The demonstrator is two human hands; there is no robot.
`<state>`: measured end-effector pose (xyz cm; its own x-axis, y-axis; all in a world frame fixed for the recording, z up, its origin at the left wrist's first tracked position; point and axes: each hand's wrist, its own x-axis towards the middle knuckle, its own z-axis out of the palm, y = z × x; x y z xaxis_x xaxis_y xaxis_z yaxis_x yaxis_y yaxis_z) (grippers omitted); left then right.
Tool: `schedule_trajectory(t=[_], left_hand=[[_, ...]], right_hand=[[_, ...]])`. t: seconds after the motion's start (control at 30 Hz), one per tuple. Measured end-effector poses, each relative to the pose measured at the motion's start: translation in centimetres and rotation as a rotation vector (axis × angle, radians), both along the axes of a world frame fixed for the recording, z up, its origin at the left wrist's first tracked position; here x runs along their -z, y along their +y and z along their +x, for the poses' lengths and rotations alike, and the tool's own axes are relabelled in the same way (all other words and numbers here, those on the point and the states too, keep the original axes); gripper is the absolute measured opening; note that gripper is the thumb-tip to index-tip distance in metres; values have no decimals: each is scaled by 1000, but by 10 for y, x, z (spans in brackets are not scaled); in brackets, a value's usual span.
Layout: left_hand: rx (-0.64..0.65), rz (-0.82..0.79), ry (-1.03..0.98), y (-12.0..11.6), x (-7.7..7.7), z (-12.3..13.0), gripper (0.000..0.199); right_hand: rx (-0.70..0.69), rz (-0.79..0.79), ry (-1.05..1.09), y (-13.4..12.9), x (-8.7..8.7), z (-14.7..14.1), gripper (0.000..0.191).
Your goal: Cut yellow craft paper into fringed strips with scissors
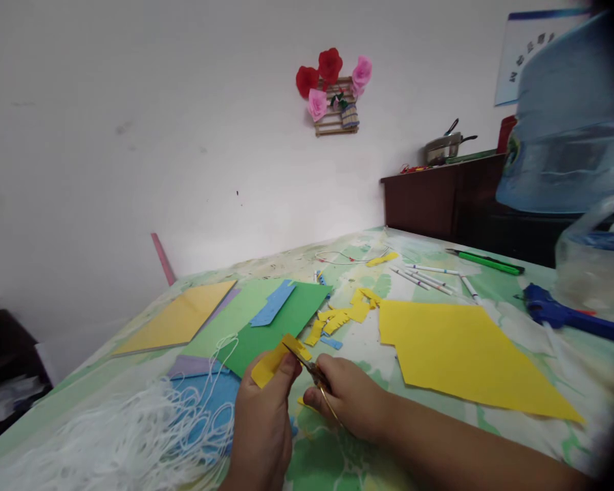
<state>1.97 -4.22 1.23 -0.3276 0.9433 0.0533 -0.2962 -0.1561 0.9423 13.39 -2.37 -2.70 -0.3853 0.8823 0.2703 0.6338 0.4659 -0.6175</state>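
My left hand [266, 416] pinches a small piece of yellow paper [267, 367] between thumb and fingers. My right hand [351, 395] grips a pair of scissors [314, 372], whose blades point up and left and lie against the paper by my left thumb. How far the blades are apart is hard to tell. Just beyond my hands are yellow paper scraps [338, 318], some with fringed edges, and a small blue scrap [331, 342]. To the right lies a large yellow sheet [460, 351] with a notched left edge.
White string [117, 436] is heaped at the front left over blue paper [205, 392]. Green sheets [281, 320] and a yellow-orange pad [179, 317] lie behind it. White pens [430, 278], a green cutter [491, 262], a blue glue gun [567, 317] and a water jug [578, 123] are right.
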Motion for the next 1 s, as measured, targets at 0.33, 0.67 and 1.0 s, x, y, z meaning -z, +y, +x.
schedule_trajectory(t=[0.33,0.67,1.0], left_hand=[[74,57,-108,3,5,-1,24],[57,6,-8,2,9,-5,32],[32,45,4,5,11,-9,30]], right_hand=[[-6,-39,25,2,-3,0,30],[8,-52,31,1,-4,1,30],[-23,4,43,0,-1,0,25]])
